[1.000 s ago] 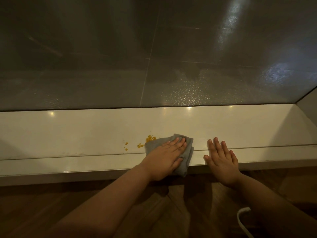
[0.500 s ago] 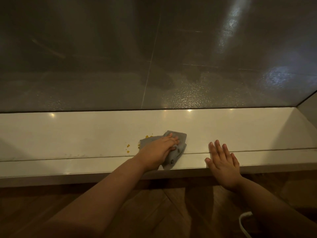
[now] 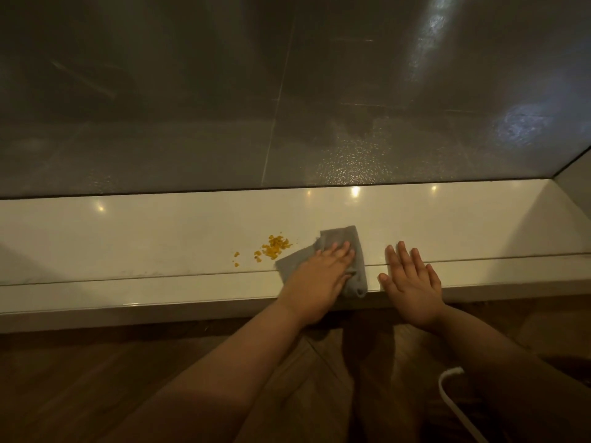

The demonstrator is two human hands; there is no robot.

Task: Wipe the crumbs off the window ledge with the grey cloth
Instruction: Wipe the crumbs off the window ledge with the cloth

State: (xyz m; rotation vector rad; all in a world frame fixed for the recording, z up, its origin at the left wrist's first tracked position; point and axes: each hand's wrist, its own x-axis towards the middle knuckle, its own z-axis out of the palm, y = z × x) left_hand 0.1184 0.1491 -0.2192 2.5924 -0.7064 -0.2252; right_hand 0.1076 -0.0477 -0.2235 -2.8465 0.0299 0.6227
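At the far left the white window ledge [image 3: 128, 238] is bare and glossy, with small round light reflections along its back edge and a thin seam running lengthwise near its front. Further right, a loose patch of yellow crumbs [image 3: 274, 246] lies on the ledge, with a few stray bits [image 3: 236, 254] a little to its left; the nearest crumbs sit just beside the left edge of the grey cloth [image 3: 339, 241], which is crumpled flat on the ledge with its lower corner hanging at the front lip. The left hand [image 3: 316, 279] lies palm down on the cloth, fingers together and extended, pressing it onto the surface rather than pinching it. Just beside the cloth, to its right and apart from it, the right hand [image 3: 411, 282] rests flat on the ledge, empty, with its fingers slightly spread and its heel over the front edge. Nothing lies between the cloth and the crumbs. Right of that hand the ledge runs bare to a white side wall [image 3: 575, 174] at the corner. Behind the ledge stands a large dark window pane [image 3: 287, 91] showing dim reflections and a textured sheen. Below the ledge is a brown wooden floor [image 3: 80, 378], and a white cord [image 3: 447, 398] curls at the lower right beside the right forearm.
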